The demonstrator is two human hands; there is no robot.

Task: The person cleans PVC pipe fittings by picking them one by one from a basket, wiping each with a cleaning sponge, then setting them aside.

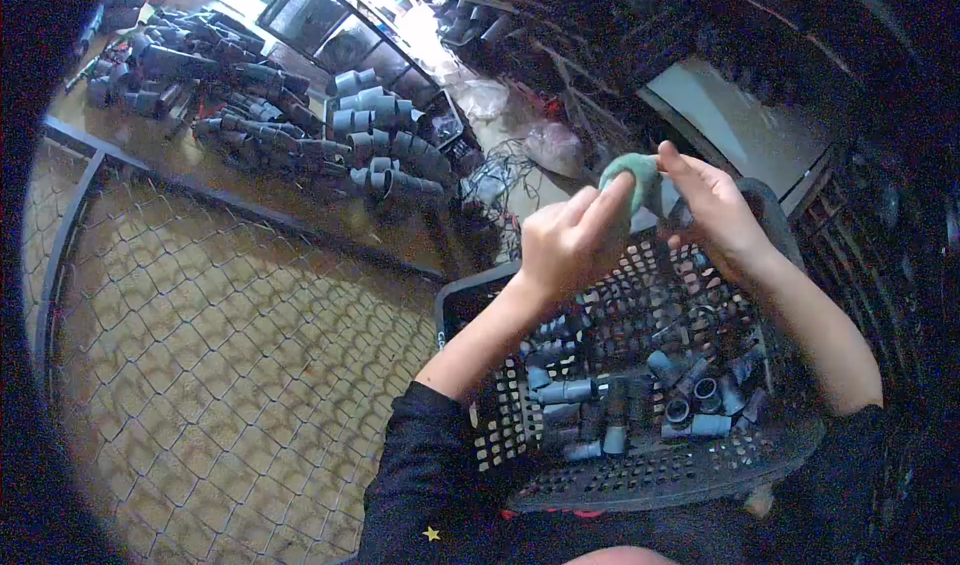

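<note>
Above the far rim of a black plastic basket (640,485), my left hand (580,235) is closed on a green cloth (630,170), with a finger pressed against it. My right hand (720,210) is just to the right of the cloth, its thumb and fingers bent around something grey that is too blurred to make out. Inside the basket lie several short grey pipe fittings (710,425), some upright with round openings showing, others on their sides.
A wire mesh panel (240,365) with a metal frame fills the left. Behind it, many grey pipe fittings (375,120) are piled up. Clear plastic bags (550,145) and cables lie beyond the basket. A pale panel (720,115) stands at the upper right.
</note>
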